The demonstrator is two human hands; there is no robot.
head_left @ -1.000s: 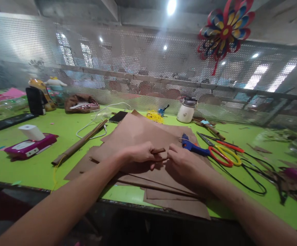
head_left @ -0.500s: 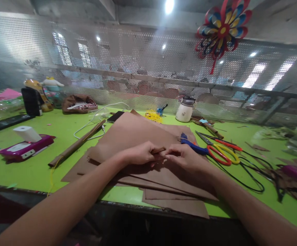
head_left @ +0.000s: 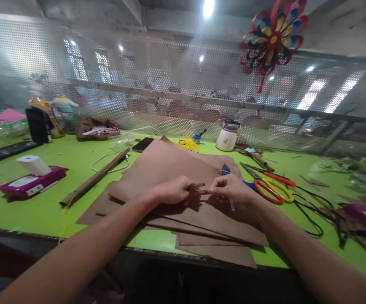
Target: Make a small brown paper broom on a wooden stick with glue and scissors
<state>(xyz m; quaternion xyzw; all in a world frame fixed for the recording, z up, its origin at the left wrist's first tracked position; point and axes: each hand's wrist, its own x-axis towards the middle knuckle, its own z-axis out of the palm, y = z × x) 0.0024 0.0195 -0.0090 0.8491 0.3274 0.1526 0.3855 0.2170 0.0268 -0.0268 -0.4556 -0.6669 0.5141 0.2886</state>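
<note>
My left hand [head_left: 178, 191] is closed around narrow folded brown paper pieces [head_left: 198, 185], whose ends stick out to the right. My right hand [head_left: 230, 190] pinches the tip of a thin brown strip [head_left: 204, 192] that reaches out from the left fingers. Below the right fingers shows a short whitish, translucent stick [head_left: 232, 205]; I cannot tell whether the hand holds it. Both hands are just above a stack of brown paper sheets [head_left: 167, 162]. Partly hidden behind the right hand lies a blue tool [head_left: 225, 169], perhaps a glue gun.
Scissors with red and yellow handles [head_left: 278, 190] and black cables [head_left: 316, 211] lie right. A rolled brown paper tube [head_left: 94, 179] and a purple power strip [head_left: 33, 183] lie left. At the back stand a white jar [head_left: 227, 137] and yellow string [head_left: 188, 143].
My right hand has drawn slightly right, away from the left fingers, so the thin strip between them shows. The whitish stick has come into view. My left hand has barely moved.
</note>
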